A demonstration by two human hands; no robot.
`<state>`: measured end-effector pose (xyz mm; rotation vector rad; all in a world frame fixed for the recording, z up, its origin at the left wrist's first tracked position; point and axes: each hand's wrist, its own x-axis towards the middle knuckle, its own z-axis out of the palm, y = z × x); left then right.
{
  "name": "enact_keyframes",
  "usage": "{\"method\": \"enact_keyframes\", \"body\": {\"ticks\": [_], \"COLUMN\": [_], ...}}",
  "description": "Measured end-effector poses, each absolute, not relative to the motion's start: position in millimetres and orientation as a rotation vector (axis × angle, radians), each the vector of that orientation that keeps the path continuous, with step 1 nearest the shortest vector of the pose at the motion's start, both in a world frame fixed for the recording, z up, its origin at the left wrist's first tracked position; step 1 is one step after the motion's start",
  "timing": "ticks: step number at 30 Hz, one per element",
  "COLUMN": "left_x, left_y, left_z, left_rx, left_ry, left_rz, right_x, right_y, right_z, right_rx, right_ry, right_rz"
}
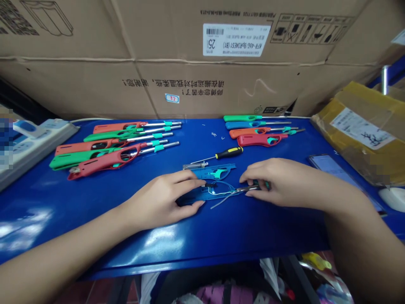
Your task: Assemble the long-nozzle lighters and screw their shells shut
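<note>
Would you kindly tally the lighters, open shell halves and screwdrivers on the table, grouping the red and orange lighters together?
Green lighters: 3
Blue lighter: 1
Red or orange lighters: 5
Blue shell halves: 2
Screwdriver: 1
Total: 12

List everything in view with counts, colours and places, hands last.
Lighters: nine, red, orange, green, blue; five left, four right.
Casing halves: two, blue, centre.
Metal tube: one, silver, centre.
Wires: uncounted, pale, centre.
Screwdriver: one, black and yellow, beyond casing halves.
Clear part: one, clear and silver, by far half.
Scraps: several, white, table's far middle.
Phone: one, dark-edged, right.
Taped box: one, brown and yellow, right.
Cylinder: one, silver, right.
Rounded object: one, white, right edge.
Carton: one, brown, back.
Power strip: one, white, left.
Table: one, blue, beneath.
Lower items: uncounted, mixed, below table.
Left hand: one, bare, around near half.
Right hand: one, bare, holding metal tube.
</note>
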<state>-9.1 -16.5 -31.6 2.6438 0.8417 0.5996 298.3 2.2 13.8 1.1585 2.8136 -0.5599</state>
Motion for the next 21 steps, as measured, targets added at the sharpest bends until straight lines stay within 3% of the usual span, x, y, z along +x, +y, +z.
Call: {"method": "enact_keyframes", "body": {"ticks": [12,21], "left_x": [-8.9,-8.1], "left_y": [-17.0,-15.4], "left_z": [-36.8,-36.4], "left_rx": [2.673,2.631], "left_ry": [0.852,0.869], "left_rz": [0.545,0.564], "right_x": [293.1,283.8], "right_y": [2.6,-7.2], "right_z": [10.2,11.4], "right_rx": [1.086,1.099], "right_ry": [2.85,2.812], "right_rz": [-0.506,-0.249]}}
